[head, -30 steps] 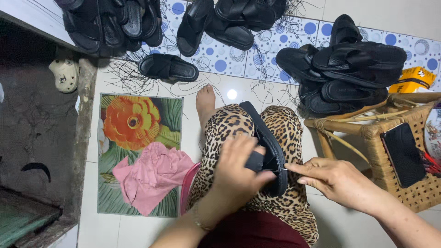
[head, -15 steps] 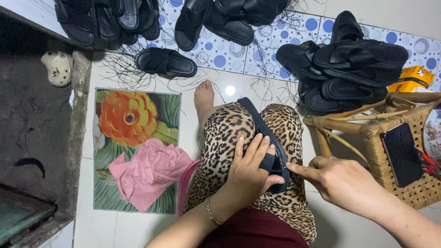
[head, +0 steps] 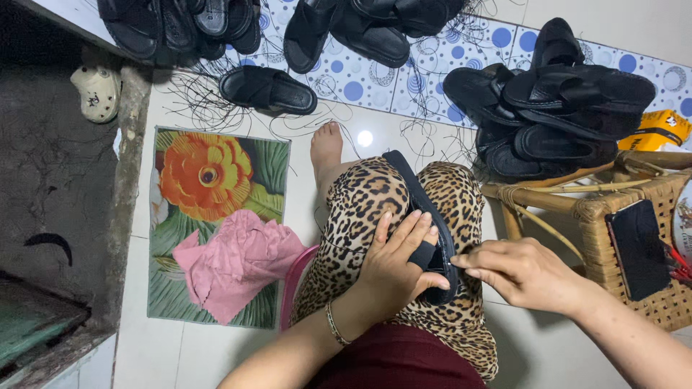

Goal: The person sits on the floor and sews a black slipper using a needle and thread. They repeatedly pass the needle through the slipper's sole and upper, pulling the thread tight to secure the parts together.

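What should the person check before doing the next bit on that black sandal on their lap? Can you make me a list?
1. Sandal rests steady along the lap: ok.
2. Left hand presses flat on the strap: ok.
3. Right hand fingertips pinch at the sandal's edge: ok.
4. Needle or tool in the right hand: cannot tell, too small.
5. Loose black threads on the floor stay clear of the hands: ok.
6. Bare foot is away from the sandal pile: ok.
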